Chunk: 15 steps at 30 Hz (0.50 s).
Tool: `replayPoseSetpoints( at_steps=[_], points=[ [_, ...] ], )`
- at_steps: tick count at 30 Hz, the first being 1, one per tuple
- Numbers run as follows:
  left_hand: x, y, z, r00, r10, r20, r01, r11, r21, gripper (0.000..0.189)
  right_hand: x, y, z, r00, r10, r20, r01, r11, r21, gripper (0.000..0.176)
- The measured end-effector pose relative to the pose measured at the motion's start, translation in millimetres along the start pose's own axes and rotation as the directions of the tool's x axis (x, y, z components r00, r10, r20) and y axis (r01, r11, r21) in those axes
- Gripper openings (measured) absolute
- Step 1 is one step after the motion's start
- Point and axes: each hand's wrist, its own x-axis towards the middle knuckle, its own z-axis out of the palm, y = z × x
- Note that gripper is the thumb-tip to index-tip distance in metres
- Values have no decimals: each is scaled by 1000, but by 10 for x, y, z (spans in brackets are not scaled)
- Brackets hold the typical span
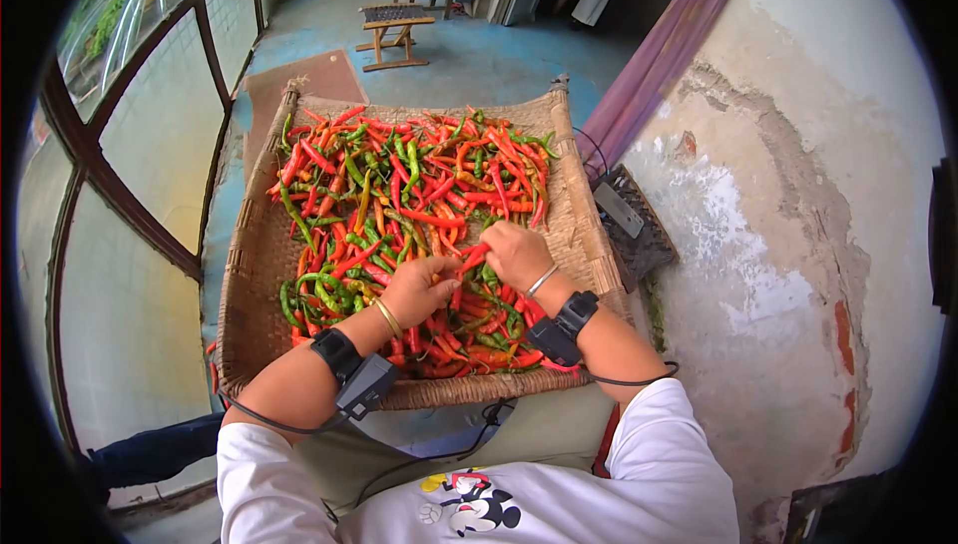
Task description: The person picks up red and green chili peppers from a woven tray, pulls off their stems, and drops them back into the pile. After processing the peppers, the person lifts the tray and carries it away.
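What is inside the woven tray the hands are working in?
A heap of red, orange and green chillies fills the woven tray, with the left hand and right hand on it. Bare weave shows along its left side; the tray floor under the heap is covered.

Both your arms reach forward, elbows bent and held out to the sides, bare forearms converging. Your left hand: palm down, knuckles up, fingers curled under, thumb side turned toward the other hand. Your right hand: just ahead of the left, palm down, wrist bent, fingers folded inward with the tips pinched together and pointing left. The two hands sit just beside each other; contact between them cannot be told.
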Motion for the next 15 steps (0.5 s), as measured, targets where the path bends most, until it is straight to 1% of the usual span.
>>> replayPoseSetpoints(
  at_steps=[1,2,3,4,5,6,7,8,9,11,13,14,15],
  points=[
    [4,5,2,994,51,-99,-52,999,-4,25,36,-63,-135,993,85,-81,-77,992,96,10],
    [8,15,2,975,103,-197,-105,994,0,24,57,-100,-199,978,138,-153,-104,971,214,14],
    [6,27,7,975,103,-196,-105,994,1,24,59,-136,-226,978,140,-154,-105,971,214,14],
    [6,41,14,983,46,-175,-67,991,-116,23,58,-173,-238,951,308,-22,-242,790,563,12],
    [9,49,20,989,-10,-148,-25,973,-231,23,51,-197,-238,899,406,162,-358,471,806,10],
    [10,44,19,989,-10,-146,-25,973,-231,23,33,-210,-229,889,357,287,-385,245,890,11],
    [5,31,14,998,-27,-52,15,975,-221,20,13,-220,-198,888,359,288,-386,244,890,11],
    [-1,18,13,998,-47,43,55,977,-208,18,-8,-226,-147,875,335,351,-420,162,893,12],
    [-2,14,15,998,-50,43,58,976,-208,18,-21,-239,-110,860,304,411,-453,82,888,13],
    [-2,17,11,995,-52,90,65,987,-144,11,-27,-267,-97,856,308,416,-452,54,890,13],
    [-16,41,13,996,-41,79,51,990,-130,11,-36,-241,-61,797,300,524,-538,-42,842,13],
    [-23,46,16,997,-29,69,36,992,-117,12,-44,-235,-44,796,300,525,-539,-42,841,13],
    [-20,29,23,997,-29,68,37,992,-119,12,-51,-229,-25,781,275,560,-556,-100,825,14]
  ],
)
